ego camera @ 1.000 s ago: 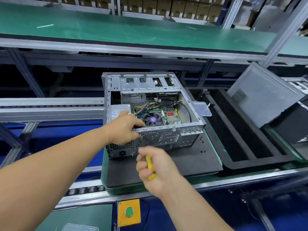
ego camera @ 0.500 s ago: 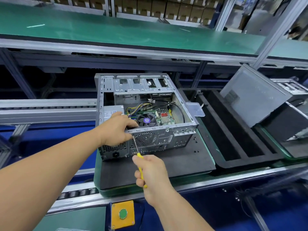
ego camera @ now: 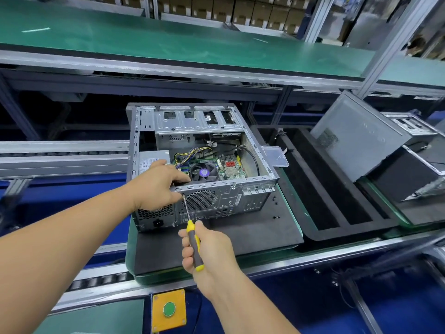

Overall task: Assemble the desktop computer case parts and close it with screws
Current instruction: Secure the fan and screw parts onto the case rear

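Open computer case (ego camera: 204,165) sits on black pad (ego camera: 252,227); left hand (ego camera: 159,186) grips its rear top edge, right hand (ego camera: 204,249) grips screwdriver (ego camera: 190,227), tip at the rear panel. Case looks stiff, heavy (sheet-metal edges likely sharp), best braced at the frame rim.

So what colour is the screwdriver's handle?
Yellow and grey, seen from the head camera: the screwdriver sits in the right hand.

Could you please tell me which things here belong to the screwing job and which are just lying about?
In use:
- case
- screwdriver
- left hand
- right hand

Lying about:
- clear plastic box
- empty foam tray
- green button
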